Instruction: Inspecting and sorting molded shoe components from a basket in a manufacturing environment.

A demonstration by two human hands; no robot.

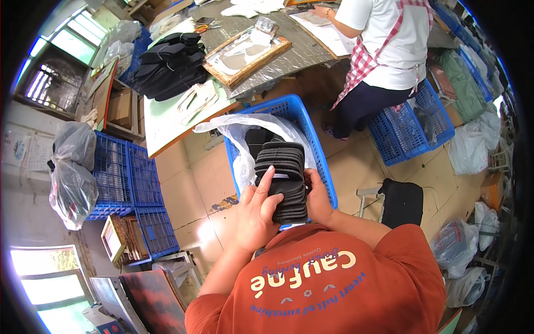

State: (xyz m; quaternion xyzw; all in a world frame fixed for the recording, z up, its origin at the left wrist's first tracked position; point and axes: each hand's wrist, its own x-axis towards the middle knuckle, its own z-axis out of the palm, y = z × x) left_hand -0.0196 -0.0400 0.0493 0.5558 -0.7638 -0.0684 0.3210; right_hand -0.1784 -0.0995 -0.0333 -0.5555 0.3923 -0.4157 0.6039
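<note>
a basket (318, 150) is standing before the person, with a plastic bag (267, 121) lining it. a stack of pads (282, 161) is sitting over the basket's near part, between the left hand (257, 209) and the right hand (317, 197). beyond the basket a table (308, 53) is standing; a tray (261, 65) is resting on it, right of a pile of cloth (172, 67). crates (114, 170) are standing to the left, a seat (403, 204) to the right
</note>
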